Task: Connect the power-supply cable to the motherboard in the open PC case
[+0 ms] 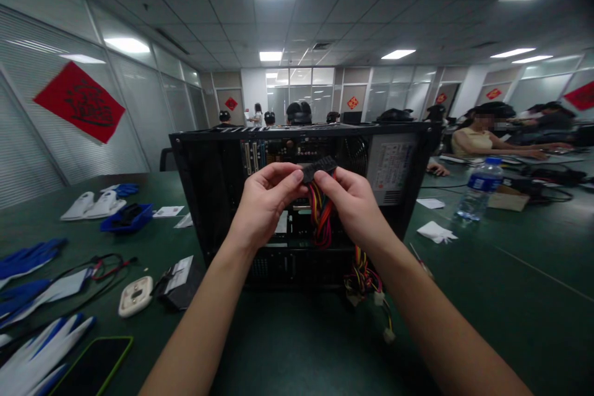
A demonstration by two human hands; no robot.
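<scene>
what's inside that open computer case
Inside the case: power supply, fan, rear ports. Both hands pinch a black connector with coloured wires, hiding the middle.

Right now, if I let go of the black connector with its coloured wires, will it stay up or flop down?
Probably flop: the coloured wires already bend and sag below the black connector pinched between the left hand and right hand. The connector looks rigid and light.

Both hands, the left hand [265, 198] and right hand [353, 201], hold a black connector [319, 169] with coloured wires [321, 216] before an open computer case [223, 198].
</scene>
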